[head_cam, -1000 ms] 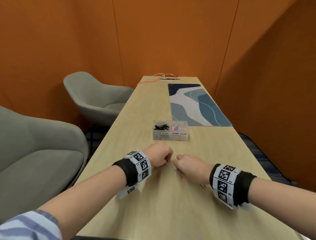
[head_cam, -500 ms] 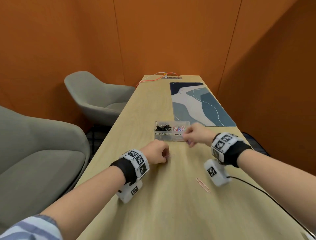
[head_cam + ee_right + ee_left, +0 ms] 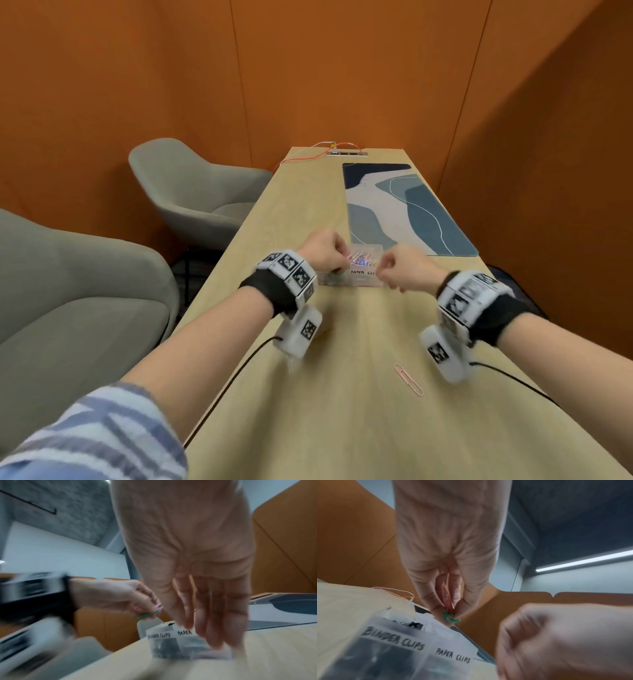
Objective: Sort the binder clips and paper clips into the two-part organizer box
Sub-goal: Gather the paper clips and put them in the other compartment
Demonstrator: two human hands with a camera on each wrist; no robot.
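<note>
On the far left we see two grey armchairs (image 3: pixel 191 192) drawn up beside the long wooden surface (image 3: pixel 308 394). Next comes our left hand (image 3: pixel 322 255), raised over the binder-clip half of the clear organizer box (image 3: pixel 364 279); its fingers (image 3: pixel 436 601) are pressed together, thumb against fingertips, pinching a green paper clip (image 3: pixel 451 617) with a reddish clip tucked behind it in the same pinch. The box stands on the surface between our two hands, its front labels reading BINDER CLIPS on the left part and PAPER CLIPS on the right; dark binder clips (image 3: pixel 415 624) fill the left part and coloured paper clips (image 3: pixel 363 260) lie in the right one. Our right hand (image 3: pixel 406 270) hovers just beside the box's right end. In the right wrist view its fingers (image 3: pixel 219 615) hang straight and loosely together, holding nothing, though the picture is blurred. Nearer to us, a lone pink paper clip (image 3: pixel 408 379) lies flat on the surface below the right wrist. Beyond the box, towards the right edge, a blue patterned mat (image 3: pixel 404 209) lies flat.
</note>
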